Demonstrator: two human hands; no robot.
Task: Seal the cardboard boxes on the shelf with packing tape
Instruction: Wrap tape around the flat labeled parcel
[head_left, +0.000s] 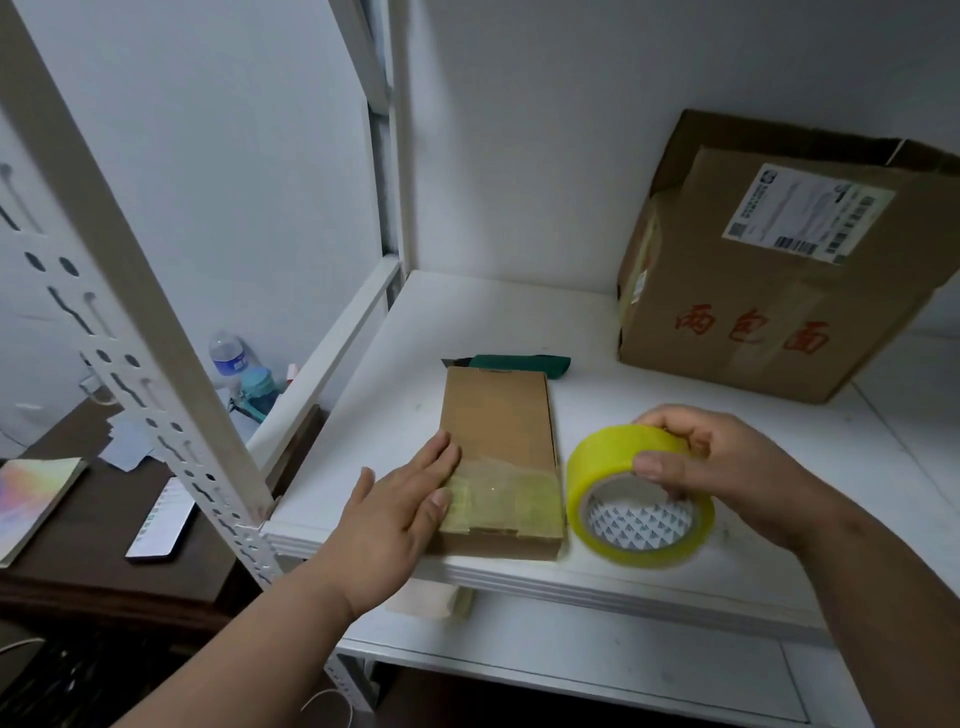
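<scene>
1. The green utility knife (522, 363) lies partly hidden behind the flat cardboard box (498, 431)
2. The left hand (402, 512) lies flat, fingers straight, on the box's glossy taped near end
3. The right hand (727, 467) grips the yellow tape roll (608, 462) just right of it
4. A large closed carton (769, 312) stands far right on the white shelf (467, 322), cut off

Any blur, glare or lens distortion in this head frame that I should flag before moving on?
Head view: wide-angle bending bows the shelf upright; lighting even and soft, with only a faint shadow under the tape roll; small glint on the tape strip across the small box; right hand and roll slightly motion-soft; the large box's label is too blurred to read.
</scene>
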